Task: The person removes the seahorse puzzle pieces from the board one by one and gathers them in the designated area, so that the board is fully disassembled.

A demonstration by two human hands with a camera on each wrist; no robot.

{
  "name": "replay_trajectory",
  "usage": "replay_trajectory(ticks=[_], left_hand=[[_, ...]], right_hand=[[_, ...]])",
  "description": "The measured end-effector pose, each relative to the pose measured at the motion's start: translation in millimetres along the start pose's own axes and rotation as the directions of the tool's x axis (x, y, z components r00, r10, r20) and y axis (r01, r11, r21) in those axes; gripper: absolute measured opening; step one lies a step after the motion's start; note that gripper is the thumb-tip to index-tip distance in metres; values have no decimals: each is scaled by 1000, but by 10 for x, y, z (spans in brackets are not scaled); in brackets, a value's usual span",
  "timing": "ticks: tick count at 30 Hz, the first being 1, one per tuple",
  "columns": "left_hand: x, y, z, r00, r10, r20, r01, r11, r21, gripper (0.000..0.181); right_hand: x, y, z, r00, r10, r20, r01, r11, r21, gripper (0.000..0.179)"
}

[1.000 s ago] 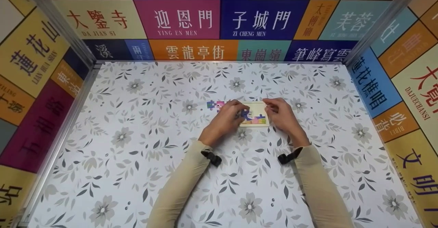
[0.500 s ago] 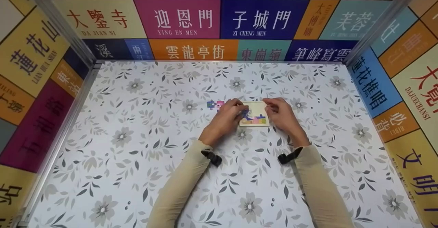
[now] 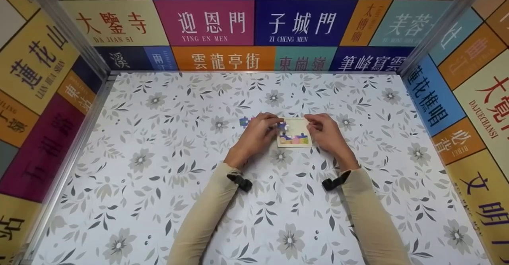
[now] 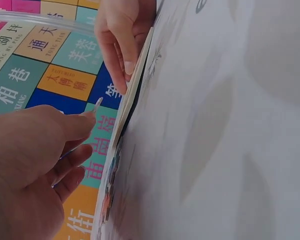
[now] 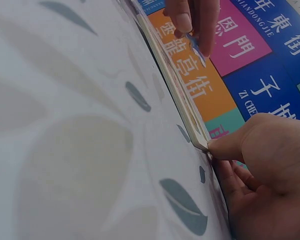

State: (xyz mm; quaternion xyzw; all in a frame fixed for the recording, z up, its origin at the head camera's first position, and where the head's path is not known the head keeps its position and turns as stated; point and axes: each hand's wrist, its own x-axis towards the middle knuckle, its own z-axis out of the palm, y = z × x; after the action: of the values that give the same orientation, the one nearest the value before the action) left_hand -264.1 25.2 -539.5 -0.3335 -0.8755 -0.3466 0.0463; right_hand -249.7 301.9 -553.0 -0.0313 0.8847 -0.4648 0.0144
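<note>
My left hand (image 3: pixel 254 135) pinches a jigsaw piece (image 3: pixel 283 126) between thumb and finger over the left side of a small cream puzzle tray (image 3: pixel 295 146). In the left wrist view the piece (image 4: pixel 98 104) is tilted and apart from the tray. The right wrist view shows this piece (image 5: pixel 196 50) with a blue and white face. My right hand (image 3: pixel 328 133) grips the tray's right edge, thumb against the rim (image 5: pixel 202 142). A row of joined pieces (image 3: pixel 294 139) lies along the tray's near side; bare tray bottom shows above it.
Loose jigsaw pieces (image 3: pixel 243 121) lie on the table left of the tray, partly hidden behind my left hand. The flower-patterned tabletop (image 3: pixel 191 201) is bounded by lettered panels (image 3: pixel 216 22) at the back and sides.
My left hand has shifted slightly left and up with the piece, uncovering more of the tray's left side and covering more of the loose pieces. My right hand stays at the tray's edge.
</note>
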Motion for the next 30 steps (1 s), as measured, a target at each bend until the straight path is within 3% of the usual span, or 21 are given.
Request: replay_trajectory(ticks=[12, 19, 30], left_hand=[[-166, -200, -247, 998, -43, -42, 39, 996, -84, 35], [-327, -337, -338, 986, -155, -57, 146, 979, -140, 36], [-436, -399, -435, 974, -205, -95, 186, 965, -183, 36]], right_hand=[[-4, 5, 1, 1000, -16, 7, 16, 1000, 7, 39], [-9, 13, -7, 999, -32, 22, 31, 999, 13, 41], [-7, 10, -9, 1000, -29, 6, 29, 1000, -4, 41]])
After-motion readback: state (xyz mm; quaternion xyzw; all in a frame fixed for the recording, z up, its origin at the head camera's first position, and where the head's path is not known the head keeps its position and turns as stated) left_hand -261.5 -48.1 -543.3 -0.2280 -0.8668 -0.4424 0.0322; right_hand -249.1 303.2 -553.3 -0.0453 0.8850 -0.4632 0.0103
